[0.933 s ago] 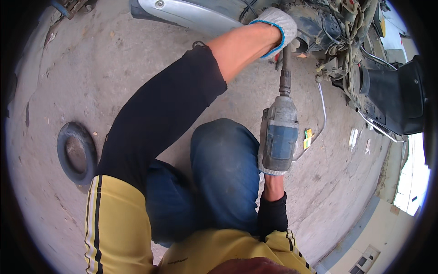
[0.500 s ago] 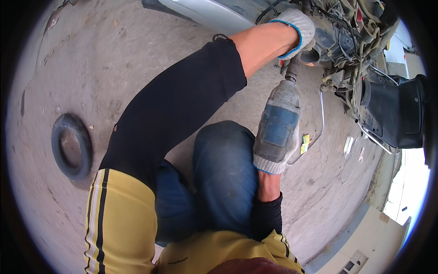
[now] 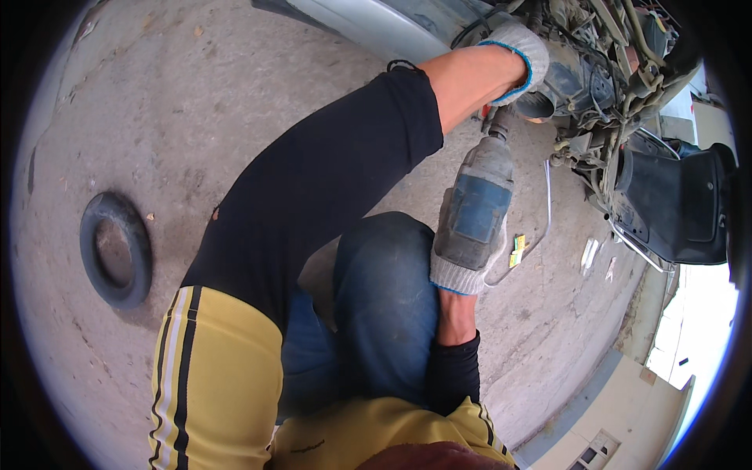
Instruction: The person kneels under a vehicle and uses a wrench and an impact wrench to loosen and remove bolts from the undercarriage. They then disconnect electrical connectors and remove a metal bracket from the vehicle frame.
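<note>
My right hand (image 3: 460, 276), in a grey-white knit glove, is wrapped round the handle of a worn grey and blue impact wrench (image 3: 479, 205). Most of that hand is hidden under the tool's body. The wrench points away from me, its long socket (image 3: 501, 119) reaching up to the underside of a partly stripped motorcycle (image 3: 583, 78). My left hand (image 3: 518, 61), gloved with a blue-edged cuff, is against the motorcycle just beyond the socket. Its fingers are turned away and out of sight. Beside it is the open round end of a dark metal pipe (image 3: 536, 105).
A black tyre (image 3: 116, 251) lies on the concrete floor at the left. A silver body panel (image 3: 368, 27) stands at the top. To the right are a black seat (image 3: 677, 207), a thin bent rod (image 3: 547, 200), a small yellow-green packet (image 3: 517, 249) and white scraps (image 3: 589, 254).
My left forearm and gloved hand have shifted slightly to the right. The wrench stays in my right hand in nearly the same place, and the view has turned a little.
</note>
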Tool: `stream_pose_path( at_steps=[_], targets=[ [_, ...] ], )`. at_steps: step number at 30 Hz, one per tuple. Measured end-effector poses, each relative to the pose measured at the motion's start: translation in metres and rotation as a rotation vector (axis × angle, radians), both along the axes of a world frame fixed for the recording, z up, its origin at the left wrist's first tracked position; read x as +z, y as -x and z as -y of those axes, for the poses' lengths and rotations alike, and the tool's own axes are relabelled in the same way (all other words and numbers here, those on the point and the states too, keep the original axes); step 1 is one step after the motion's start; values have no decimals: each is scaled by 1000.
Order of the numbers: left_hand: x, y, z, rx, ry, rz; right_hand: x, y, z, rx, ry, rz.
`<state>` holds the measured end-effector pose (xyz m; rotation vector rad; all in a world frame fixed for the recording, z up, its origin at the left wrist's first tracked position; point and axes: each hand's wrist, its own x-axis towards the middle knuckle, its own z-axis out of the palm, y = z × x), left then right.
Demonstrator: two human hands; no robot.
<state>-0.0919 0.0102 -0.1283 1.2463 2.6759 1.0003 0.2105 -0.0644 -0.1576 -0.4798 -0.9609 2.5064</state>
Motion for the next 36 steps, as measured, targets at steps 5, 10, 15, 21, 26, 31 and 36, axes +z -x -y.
stream_pose_path(
  at_steps=[5, 10, 15, 21, 26, 31, 36],
  targets=[
    [41, -25, 19, -150, 214, -181, -26, -20, -24, -38, -1528, 613],
    [45, -21, 8, -158, 301, -17, -26, -21, -28, 51, -1224, 682],
    [51, -29, 12, -153, 360, -62, -28, -24, -38, 112, -1625, 773],
    [57, -34, 25, -167, 262, -85, -22, -24, -34, -3, -1627, 604],
    [58, -33, 27, -173, 260, -75, -18, -26, -32, -12, -1820, 689],
    [44, -14, 11, -103, 360, -114, -10, -16, -24, -37, -1416, 600],
    [39, -20, 17, -108, 88, 228, 13, 1, -11, -132, 23, 118]
  ],
)
